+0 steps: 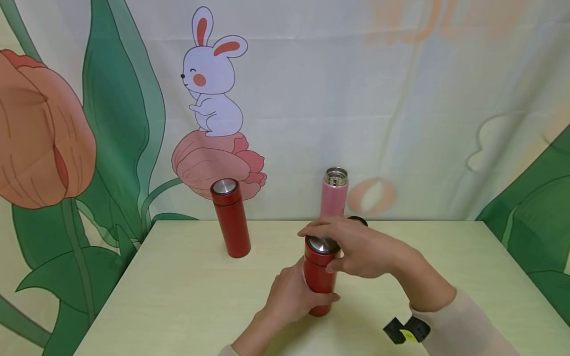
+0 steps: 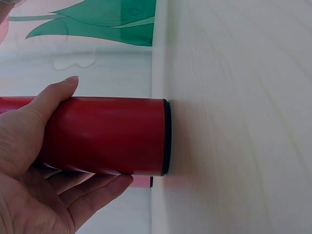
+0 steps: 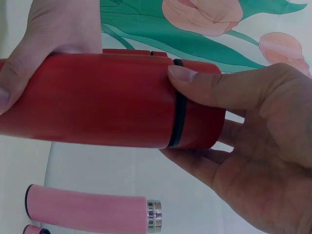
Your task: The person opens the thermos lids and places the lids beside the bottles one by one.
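A red thermos [image 1: 318, 277] with a steel-topped lid stands upright near the middle of the table. My left hand [image 1: 291, 291] holds its lower body, thumb on one side and fingers on the other, as the left wrist view shows. At the top, my right hand [image 1: 369, 247] grips the lid [image 3: 202, 122] between thumb and fingers. The lid sits on the body, above a black ring. Behind my right hand stands a pink thermos [image 1: 334, 200] with its metal neck open. A small pink piece with a black rim [image 3: 34, 229] is beside it, mostly hidden in the head view.
Another red thermos [image 1: 231, 222], lid on, stands upright at the back left of the pale table [image 1: 178, 296]. A printed cloth [image 1: 285, 99] with a rabbit and tulips hangs behind the table's far edge. A black device [image 1: 406, 330] is at my right cuff.
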Demonstrator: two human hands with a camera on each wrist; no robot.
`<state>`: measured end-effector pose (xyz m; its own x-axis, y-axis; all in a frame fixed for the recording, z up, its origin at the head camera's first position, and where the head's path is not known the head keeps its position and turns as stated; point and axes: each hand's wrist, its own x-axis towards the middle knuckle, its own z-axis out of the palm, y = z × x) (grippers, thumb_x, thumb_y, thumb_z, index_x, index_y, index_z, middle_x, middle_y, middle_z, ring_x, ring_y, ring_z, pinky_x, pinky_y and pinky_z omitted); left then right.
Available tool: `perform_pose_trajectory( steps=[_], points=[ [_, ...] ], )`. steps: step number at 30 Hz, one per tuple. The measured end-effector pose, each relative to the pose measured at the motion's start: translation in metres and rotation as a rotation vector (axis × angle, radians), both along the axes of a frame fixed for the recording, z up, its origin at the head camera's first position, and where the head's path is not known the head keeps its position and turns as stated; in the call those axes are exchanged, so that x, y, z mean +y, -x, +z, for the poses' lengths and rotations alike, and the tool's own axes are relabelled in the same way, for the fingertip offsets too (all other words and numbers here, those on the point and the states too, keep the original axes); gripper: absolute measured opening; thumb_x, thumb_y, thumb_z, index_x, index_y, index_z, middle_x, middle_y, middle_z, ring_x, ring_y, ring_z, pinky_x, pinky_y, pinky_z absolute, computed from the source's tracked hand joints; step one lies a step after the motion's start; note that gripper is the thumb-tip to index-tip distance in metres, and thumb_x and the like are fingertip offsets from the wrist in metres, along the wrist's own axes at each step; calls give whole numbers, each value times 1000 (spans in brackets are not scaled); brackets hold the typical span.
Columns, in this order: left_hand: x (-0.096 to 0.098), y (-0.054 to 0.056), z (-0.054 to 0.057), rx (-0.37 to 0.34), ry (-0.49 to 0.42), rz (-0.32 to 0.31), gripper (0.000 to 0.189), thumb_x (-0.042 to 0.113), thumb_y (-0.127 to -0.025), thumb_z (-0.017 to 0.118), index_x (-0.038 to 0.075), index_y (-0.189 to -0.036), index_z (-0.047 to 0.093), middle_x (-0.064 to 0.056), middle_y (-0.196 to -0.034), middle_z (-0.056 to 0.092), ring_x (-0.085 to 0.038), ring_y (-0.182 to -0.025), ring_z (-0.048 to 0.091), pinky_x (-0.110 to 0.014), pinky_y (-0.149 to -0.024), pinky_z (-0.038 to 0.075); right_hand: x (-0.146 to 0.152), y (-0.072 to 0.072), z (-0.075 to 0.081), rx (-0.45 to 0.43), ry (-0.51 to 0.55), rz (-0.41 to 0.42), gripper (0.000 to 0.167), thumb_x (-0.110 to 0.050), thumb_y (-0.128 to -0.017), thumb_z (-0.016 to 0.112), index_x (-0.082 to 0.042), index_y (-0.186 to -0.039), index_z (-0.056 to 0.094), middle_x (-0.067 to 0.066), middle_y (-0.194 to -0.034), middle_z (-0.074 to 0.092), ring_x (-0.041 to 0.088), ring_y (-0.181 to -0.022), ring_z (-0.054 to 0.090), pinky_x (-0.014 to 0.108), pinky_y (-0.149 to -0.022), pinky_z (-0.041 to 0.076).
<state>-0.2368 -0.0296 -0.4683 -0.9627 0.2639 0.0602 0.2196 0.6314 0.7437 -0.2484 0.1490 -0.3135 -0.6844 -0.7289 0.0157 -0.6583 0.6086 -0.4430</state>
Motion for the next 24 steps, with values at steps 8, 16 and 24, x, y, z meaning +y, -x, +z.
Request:
perform_pose_trajectory(
  steps=[8, 16, 24],
  points=[
    [2, 2, -1, -7, -7, -2, 74, 50, -76, 89, 25, -135, 52, 9, -116, 71, -14, -104, 66, -41, -89, 56, 3, -2, -2, -11, 51, -29, 83, -7, -85, 77, -20, -158, 42, -2, -153, 53, 24, -140, 50, 45, -110, 50],
    [0, 2, -2, 1, 13, -17, 81, 57, -76, 87, 23, -139, 50, 7, -120, 70, -16, -107, 66, -42, -89, 56, -6, -9, -3, 94, 13, -153, 88, -41, -84, 86, -20, -158, 42, 1, -142, 57, 21, -125, 57, 43, -101, 52],
    [1, 0, -1, -6, 7, 11, 82, 58, -73, 88, 24, -139, 54, 7, -113, 72, -17, -104, 66, -40, -84, 55, -22, -21, 1, 212, -120, -375, 78, -57, -79, 85, -8, -136, 62, 3, -112, 62, 20, -97, 63, 36, -78, 56]
  ],
)
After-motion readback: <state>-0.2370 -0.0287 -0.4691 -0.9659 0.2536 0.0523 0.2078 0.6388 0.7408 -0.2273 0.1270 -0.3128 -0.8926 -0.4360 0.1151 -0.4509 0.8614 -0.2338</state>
